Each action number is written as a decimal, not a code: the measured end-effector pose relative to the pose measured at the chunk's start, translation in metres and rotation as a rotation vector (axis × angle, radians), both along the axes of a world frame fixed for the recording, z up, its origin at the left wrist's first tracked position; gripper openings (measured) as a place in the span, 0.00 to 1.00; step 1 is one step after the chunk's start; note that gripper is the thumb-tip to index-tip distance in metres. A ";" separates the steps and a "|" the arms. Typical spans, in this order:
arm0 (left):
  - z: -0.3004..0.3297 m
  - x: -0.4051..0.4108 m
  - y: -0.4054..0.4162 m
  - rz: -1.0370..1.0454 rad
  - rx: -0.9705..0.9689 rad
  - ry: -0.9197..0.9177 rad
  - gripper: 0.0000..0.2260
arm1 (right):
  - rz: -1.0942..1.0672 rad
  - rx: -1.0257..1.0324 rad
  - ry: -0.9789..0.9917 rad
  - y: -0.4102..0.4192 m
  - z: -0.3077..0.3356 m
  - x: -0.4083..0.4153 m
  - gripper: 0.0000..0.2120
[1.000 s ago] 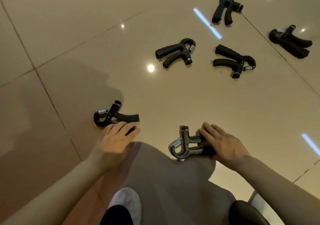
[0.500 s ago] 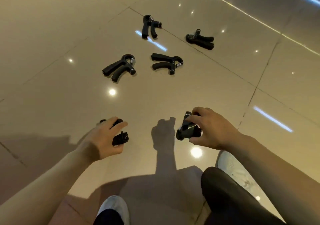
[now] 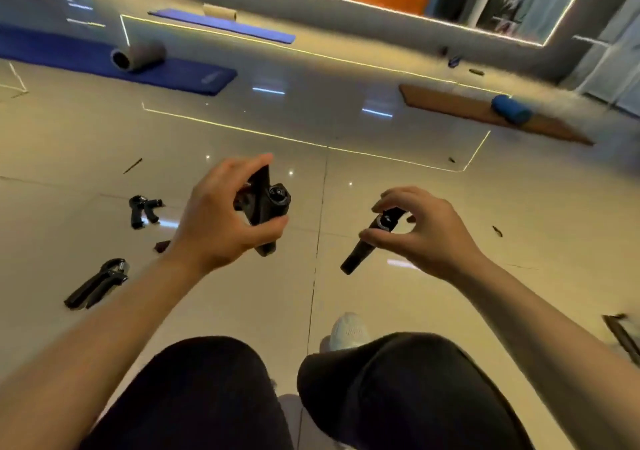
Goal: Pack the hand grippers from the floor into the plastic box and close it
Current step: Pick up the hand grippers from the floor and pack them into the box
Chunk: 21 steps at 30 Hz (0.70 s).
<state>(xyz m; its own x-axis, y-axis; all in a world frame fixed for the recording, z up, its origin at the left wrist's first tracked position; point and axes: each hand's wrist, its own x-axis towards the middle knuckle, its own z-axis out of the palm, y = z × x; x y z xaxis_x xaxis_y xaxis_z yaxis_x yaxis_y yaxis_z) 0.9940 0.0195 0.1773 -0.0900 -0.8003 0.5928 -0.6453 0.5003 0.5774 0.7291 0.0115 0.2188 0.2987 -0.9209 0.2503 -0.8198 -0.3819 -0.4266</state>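
My left hand [image 3: 214,222] grips a black hand gripper [image 3: 265,207] raised above the floor, fingers and thumb curled round its handles. My right hand [image 3: 420,231] pinches a second black hand gripper [image 3: 367,241] between thumb and fingertips, its handle hanging down to the left. Two more hand grippers lie on the tiles at the left: one [image 3: 142,210] farther off, one [image 3: 98,281] nearer. A dark bit [image 3: 162,245] of another shows just behind my left wrist. No plastic box is in view.
Blue mats [image 3: 173,73] with a grey foam roller [image 3: 138,55] lie far left. A brown mat [image 3: 485,111] with a blue roller [image 3: 512,109] lies far right. My knees [image 3: 381,380] and white shoe [image 3: 348,331] fill the bottom. A dark object [image 3: 621,335] sits at the right edge.
Both hands have lifted their grippers off the floor and raised them. The view has tilted up and swung right, so the remaining grippers now lie at the left.
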 end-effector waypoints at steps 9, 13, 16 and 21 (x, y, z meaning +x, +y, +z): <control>0.074 -0.175 0.035 -0.244 -0.111 -0.090 0.35 | -0.259 -0.031 -0.409 0.090 0.062 -0.161 0.12; 0.061 -0.275 0.027 -0.349 0.036 -0.063 0.37 | -0.363 -0.026 -0.435 0.116 0.044 -0.255 0.12; 0.047 -0.353 0.029 -0.372 0.107 0.002 0.36 | -0.449 -0.029 -0.421 0.146 0.032 -0.331 0.13; 0.026 -0.458 0.052 -0.453 0.161 0.014 0.35 | -0.566 -0.005 -0.198 0.189 0.013 -0.430 0.18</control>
